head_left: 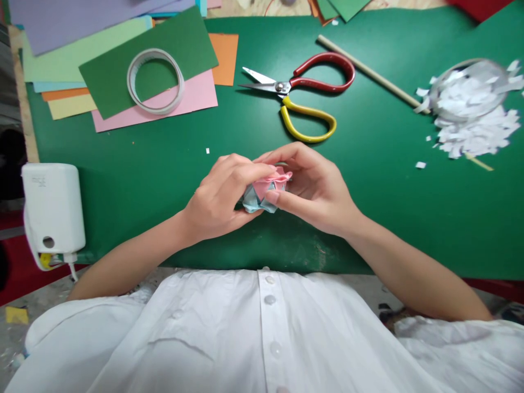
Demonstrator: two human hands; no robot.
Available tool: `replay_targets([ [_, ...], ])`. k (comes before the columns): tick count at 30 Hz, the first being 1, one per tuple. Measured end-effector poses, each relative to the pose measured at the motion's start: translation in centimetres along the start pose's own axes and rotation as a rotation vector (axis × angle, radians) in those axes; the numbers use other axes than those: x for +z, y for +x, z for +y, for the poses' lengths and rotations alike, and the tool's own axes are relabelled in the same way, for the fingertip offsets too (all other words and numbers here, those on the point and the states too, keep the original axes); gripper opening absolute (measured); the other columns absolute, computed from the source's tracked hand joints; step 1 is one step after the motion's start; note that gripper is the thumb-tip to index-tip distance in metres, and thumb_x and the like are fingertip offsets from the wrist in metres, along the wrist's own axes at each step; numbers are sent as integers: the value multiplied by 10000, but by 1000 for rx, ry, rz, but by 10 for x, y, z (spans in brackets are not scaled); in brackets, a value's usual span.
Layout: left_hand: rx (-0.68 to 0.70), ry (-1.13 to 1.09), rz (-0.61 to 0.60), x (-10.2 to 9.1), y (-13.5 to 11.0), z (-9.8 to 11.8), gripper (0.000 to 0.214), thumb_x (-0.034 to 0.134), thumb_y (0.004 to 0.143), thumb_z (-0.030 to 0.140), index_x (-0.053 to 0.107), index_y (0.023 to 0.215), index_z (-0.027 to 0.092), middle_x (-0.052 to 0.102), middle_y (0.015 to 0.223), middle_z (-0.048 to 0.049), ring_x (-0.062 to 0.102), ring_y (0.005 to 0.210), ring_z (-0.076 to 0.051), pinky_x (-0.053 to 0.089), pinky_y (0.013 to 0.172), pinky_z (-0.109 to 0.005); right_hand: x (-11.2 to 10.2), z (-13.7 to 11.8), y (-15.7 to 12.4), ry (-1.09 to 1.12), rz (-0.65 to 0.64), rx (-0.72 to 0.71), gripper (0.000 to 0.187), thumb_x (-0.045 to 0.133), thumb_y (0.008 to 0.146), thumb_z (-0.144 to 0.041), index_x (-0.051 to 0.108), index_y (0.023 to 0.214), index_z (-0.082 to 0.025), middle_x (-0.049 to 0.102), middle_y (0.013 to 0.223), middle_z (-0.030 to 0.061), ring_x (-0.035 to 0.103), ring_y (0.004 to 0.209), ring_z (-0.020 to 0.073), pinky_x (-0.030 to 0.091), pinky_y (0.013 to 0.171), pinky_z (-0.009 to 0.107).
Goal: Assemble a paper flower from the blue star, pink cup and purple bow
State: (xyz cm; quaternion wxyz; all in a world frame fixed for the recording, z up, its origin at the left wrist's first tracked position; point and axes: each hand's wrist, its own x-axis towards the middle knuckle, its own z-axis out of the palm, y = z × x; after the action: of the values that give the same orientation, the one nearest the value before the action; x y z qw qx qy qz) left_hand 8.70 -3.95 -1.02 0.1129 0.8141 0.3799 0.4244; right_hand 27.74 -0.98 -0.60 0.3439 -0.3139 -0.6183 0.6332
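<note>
Between my two hands is a small folded paper flower (262, 191), pink on top with pale blue folds beneath. My left hand (225, 194) curls around its left side, with a finger across the pink part and the thumb below. From the right, my right hand (313, 188) grips it, the thumb pressed on its front and the fingers bent behind. Parts of the flower are hidden by the fingers. Beyond my hands lie scissors (282, 87) with one red and one yellow handle, blades slightly apart.
A tape roll (180, 98) rests on coloured paper sheets (196, 41) at the upper left. A thin stick (368, 71) leads toward a round dish (436, 93) heaped with white paper scraps (470, 128). A white device (53, 204) sits on the left edge of the green table (409, 218).
</note>
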Motion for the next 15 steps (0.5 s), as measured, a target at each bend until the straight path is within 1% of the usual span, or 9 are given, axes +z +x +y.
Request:
replay_targets([
  [3, -5, 10, 9, 1, -1, 1, 280, 623, 937, 300, 539, 1202, 263, 759, 992, -10, 709, 852, -155, 600, 741, -321, 3, 0, 0, 8, -7, -22, 243, 733, 869, -350, 596, 1027, -226, 650, 961, 7, 653, 858, 120, 587, 759, 246],
  [5, -7, 8, 10, 1, -1, 1, 312, 650, 916, 277, 539, 1207, 260, 757, 992, -14, 704, 845, -157, 593, 732, -321, 2, 1, 0, 33, -30, -43, 189, 699, 898, -302, 601, 1036, -217, 646, 971, 6, 650, 862, 112, 578, 747, 235],
  [8, -11, -14, 7, 1, -1, 1, 374, 695, 883, 254, 537, 1222, 229, 749, 1002, -32, 707, 869, -165, 595, 745, -319, 0, 2, 1, 71, -44, -68, 157, 669, 918, -254, 614, 1059, -211, 637, 975, 1, 639, 865, 100, 562, 743, 221],
  [12, -42, -96, 65, -2, 0, -3, 407, 704, 867, 260, 546, 1235, 190, 721, 1090, -76, 699, 1019, -192, 607, 843, -340, -2, 1, 1, 117, -18, -43, 149, 660, 931, -303, 626, 1055, -228, 628, 993, -1, 617, 854, 99, 541, 717, 215],
  [15, -101, -208, 52, -4, -1, -6, 434, 728, 850, 306, 559, 1239, 212, 719, 1103, -72, 698, 1025, -206, 618, 847, -366, -3, 0, 1, 163, -35, -10, 184, 650, 932, -378, 606, 1056, -249, 631, 1022, 6, 618, 838, 125, 554, 727, 267],
])
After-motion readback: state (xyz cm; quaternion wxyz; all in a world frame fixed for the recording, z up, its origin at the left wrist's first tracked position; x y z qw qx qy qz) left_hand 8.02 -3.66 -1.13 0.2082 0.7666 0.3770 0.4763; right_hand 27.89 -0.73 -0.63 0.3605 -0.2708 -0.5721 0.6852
